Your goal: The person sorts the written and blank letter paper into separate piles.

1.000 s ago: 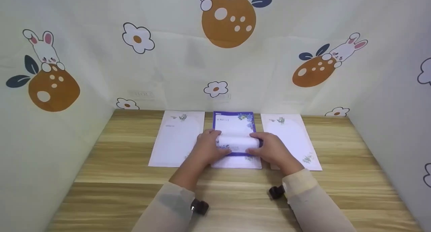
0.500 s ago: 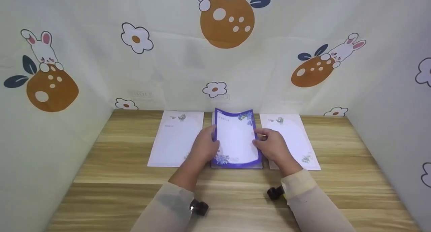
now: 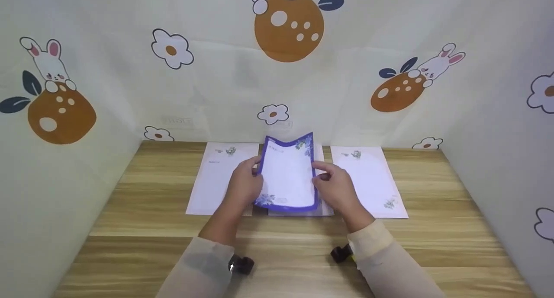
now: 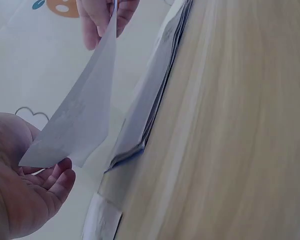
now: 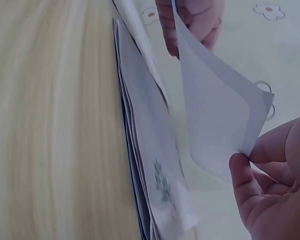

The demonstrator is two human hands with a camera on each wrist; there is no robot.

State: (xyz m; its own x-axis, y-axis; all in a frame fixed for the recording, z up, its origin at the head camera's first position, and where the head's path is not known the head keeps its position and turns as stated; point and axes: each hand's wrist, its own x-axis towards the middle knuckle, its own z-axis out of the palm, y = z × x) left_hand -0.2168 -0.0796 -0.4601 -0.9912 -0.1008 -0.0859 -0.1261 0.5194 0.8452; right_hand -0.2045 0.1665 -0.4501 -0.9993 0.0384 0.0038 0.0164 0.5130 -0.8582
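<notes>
A purple-bordered sheet of paper (image 3: 289, 172) with blue flowers in its corners is held up by its two long sides, its far edge sagging in the middle. My left hand (image 3: 246, 181) pinches the left side and my right hand (image 3: 335, 185) the right side. In the right wrist view, thumb and fingers of the right hand (image 5: 275, 185) grip the sheet's edge. The left wrist view shows the pale back of the sheet (image 4: 85, 110) above the left hand (image 4: 25, 180). Under it, partly hidden, lies a stack of paper (image 3: 325, 203), apart from the sheet.
Pale floral paper lies on either side: a left one (image 3: 212, 185) and a right one (image 3: 368, 181), both flat on the wooden table (image 3: 285, 254). A patterned cloth (image 3: 216, 86) hangs behind the table and along its sides.
The purple-bordered sheet was curled over toward its near end; it has unrolled and risen off the stack. Both hands have carried it leftward, uncovering the stack's right side.
</notes>
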